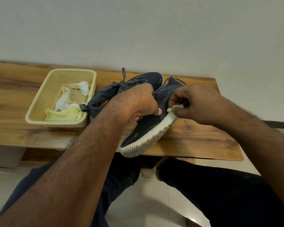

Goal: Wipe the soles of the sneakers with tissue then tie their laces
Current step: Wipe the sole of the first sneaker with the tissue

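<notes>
At frame centre, on the bench (pixel 195 133), the left hand (pixel 138 102) grips a sneaker (pixel 146 126) tilted on its side while the right hand (pixel 193 102) pinches a tissue (pixel 173 108) against its white sole. Wiping looks underway; next, rub along toward the toe. Its mate (pixel 138 82) lies just behind, laces loose.

The near sneaker (pixel 146 128), dark grey knit with a white ridged sole edged in yellow-green, lay tilted on its side, its toe jutting toward the viewer below the grip. A small wad of tissue (pixel 174 108), white tinged yellow-green, sat pressed against the sole's edge just right of the gripped midfoot. The second sneaker (pixel 138 82), same colouring, lay behind the grip, its grey laces (pixel 124 79) loose and untied, one end sticking upward.
</notes>
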